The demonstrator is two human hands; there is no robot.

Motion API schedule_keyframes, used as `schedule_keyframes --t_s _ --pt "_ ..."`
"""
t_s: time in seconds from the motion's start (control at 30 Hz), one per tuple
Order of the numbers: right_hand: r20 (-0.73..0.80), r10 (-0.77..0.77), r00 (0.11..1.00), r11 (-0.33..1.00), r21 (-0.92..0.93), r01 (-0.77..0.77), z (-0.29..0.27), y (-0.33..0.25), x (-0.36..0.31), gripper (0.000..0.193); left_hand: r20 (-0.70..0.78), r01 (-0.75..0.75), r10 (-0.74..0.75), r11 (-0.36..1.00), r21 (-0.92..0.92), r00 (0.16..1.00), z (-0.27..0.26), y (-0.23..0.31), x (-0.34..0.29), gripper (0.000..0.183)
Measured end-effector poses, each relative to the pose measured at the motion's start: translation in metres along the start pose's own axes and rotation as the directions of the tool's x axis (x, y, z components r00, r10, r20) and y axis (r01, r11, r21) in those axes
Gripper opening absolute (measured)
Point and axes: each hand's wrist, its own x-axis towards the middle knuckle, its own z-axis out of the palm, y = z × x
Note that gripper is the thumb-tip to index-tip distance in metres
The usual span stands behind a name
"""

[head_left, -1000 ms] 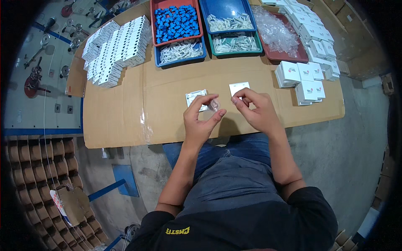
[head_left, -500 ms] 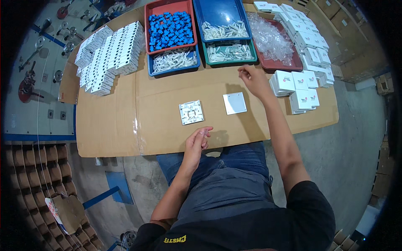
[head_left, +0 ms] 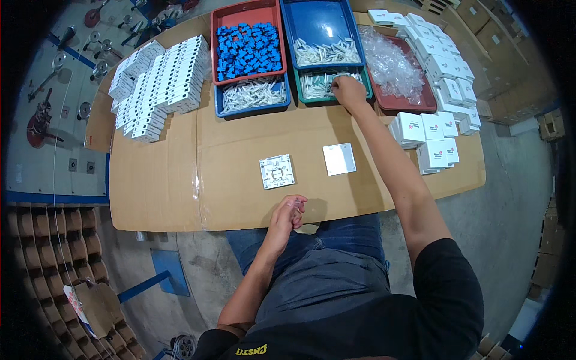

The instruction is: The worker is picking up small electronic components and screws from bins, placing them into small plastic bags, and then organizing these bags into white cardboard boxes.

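Observation:
My right hand (head_left: 349, 93) is over the right end of the green tray (head_left: 318, 101), which holds small white and translucent stick-like pieces. Its fingers are curled down among them, and what the fingertips pinch is hidden. Near the table's front edge, my left hand (head_left: 286, 221) is closed, with something small and clear, not plain enough to name, at its fingertips. Just beyond it lies a square white open-frame plate (head_left: 277, 171) with moulded details. A flat, smooth white square cover (head_left: 339, 159) rests to the right of that.
At the back are a red tray (head_left: 217, 42) of blue pieces and blue trays (head_left: 318, 18) (head_left: 255, 110) of white pieces. A dark red tray (head_left: 423, 107) holds clear plastic bags. White boxes (head_left: 432, 150) are stacked right; white block-shaped units (head_left: 180, 90) stand in rows left.
My right hand has moved forward and slightly left, from above the table to the green tray. My left hand stays closed near the front edge. The view has shifted slightly.

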Motion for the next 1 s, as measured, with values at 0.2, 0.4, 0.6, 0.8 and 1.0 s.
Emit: schedule_keyframes --t_s 0.2,0.4,0.6,0.8,1.0 --pt "-0.052 -0.020 0.998 0.999 0.045 0.022 -0.001 -0.002 0.001 0.017 0.027 0.004 0.000 0.992 -0.128 1.000 -0.005 -0.005 0.000 0.039" --pt "-0.109 0.105 0.988 0.777 0.629 -0.014 -0.016 0.016 -0.002 0.015 -0.034 -0.139 0.146 0.979 0.150 0.989 0.010 0.003 -0.001 0.041" --pt "0.180 0.178 0.967 0.120 0.972 -0.203 -0.066 -0.001 -0.024 0.018 0.067 -0.085 0.093 0.990 -0.114 0.993 -0.001 0.002 0.000 0.040" --pt "0.242 0.119 0.963 -0.069 0.970 -0.235 -0.105 -0.023 -0.065 0.019 0.027 -0.101 0.098 0.990 0.099 0.995 0.008 0.009 -0.003 0.043" --pt "0.224 -0.225 0.948 -0.451 0.839 -0.306 -0.144 -0.078 -0.137 0.016 0.027 -0.195 0.193 0.977 0.084 0.981 -0.001 0.006 -0.005 0.040"
